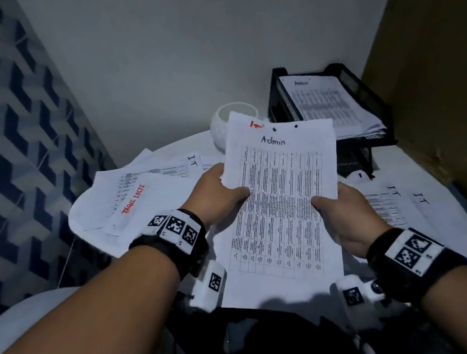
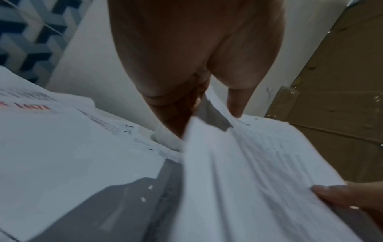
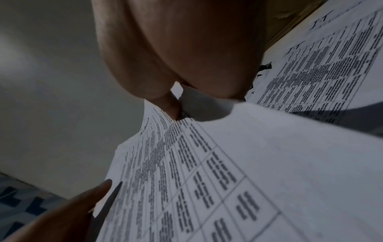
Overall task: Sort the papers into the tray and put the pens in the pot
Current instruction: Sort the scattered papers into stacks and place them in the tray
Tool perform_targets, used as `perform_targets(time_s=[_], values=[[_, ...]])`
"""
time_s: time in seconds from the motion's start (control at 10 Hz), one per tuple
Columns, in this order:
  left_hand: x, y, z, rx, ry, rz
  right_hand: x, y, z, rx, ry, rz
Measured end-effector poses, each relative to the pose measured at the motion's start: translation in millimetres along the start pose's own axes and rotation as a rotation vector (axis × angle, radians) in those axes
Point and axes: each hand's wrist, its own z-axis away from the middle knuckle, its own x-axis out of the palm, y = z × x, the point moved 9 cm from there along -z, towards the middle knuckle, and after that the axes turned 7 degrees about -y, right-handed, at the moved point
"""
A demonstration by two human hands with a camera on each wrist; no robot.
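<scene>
I hold a sheaf of printed sheets headed "Admin" (image 1: 281, 200) above the table's middle. My left hand (image 1: 222, 192) pinches its left edge, thumb on top. At the right edge my right hand (image 1: 344, 215) pinches it the same way. Both wrist views show the same sheets (image 2: 248, 172) (image 3: 228, 163) held between thumb and fingers. A black mesh tray (image 1: 364, 90) at the back right holds a stack of papers (image 1: 327, 105). Behind the sheaf stands a white pot (image 1: 223, 117), partly hidden. No pens are in view.
Loose papers lie on the round white table (image 1: 423, 154): a pile with red lettering (image 1: 127, 202) at the left, "I.T" sheets (image 1: 394, 204) at the right. A brown cardboard panel (image 1: 437, 70) stands at the right, a white wall behind, a blue patterned wall at the left.
</scene>
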Motion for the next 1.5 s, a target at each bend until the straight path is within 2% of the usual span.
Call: perform_targets(time_s=[0.1,0.2,0.3,0.4,0.5,0.6,0.7,0.8,0.9,1.0,1.1,1.2,1.3,1.5], values=[[-16,-16,-1,-0.061,0.048,0.0,-2,10,-6,0.007,0.039,0.093],[-42,-50,0,-0.227,0.181,0.03,-4,16,-8,0.013,0.066,0.14],[-63,-94,2,-0.398,0.252,-0.099,-1,22,-10,0.037,0.066,0.118],[-86,-162,-2,-0.624,0.3,-0.244,1,23,-8,0.044,0.062,0.129],[-93,-208,-3,-0.735,0.286,-0.462,-1,23,-5,0.048,0.054,0.142],[-71,-168,30,-0.762,0.165,-0.729,-5,26,-8,0.047,0.066,0.14],[-73,-169,28,-0.76,0.164,-0.8,-7,28,-11,0.051,0.078,0.11],[-70,-169,22,-0.777,0.095,-0.833,-6,29,-13,0.052,0.083,0.095],[-76,-178,20,-0.767,0.237,-0.616,-5,33,-17,0.055,0.081,0.096],[-70,-170,15,-0.704,0.264,-0.469,-3,36,-18,0.059,0.058,0.075],[-72,-160,26,-0.67,0.381,-0.307,-1,38,-19,0.06,0.053,0.076],[-86,-164,44,-0.49,0.82,0.292,-3,40,-22,0.064,0.066,0.065],[-95,-166,33,-0.468,0.889,0.203,-5,37,-25,0.047,0.077,0.057],[-112,-126,43,-0.379,0.919,0.247,-8,23,-24,0.008,0.07,-0.013]])
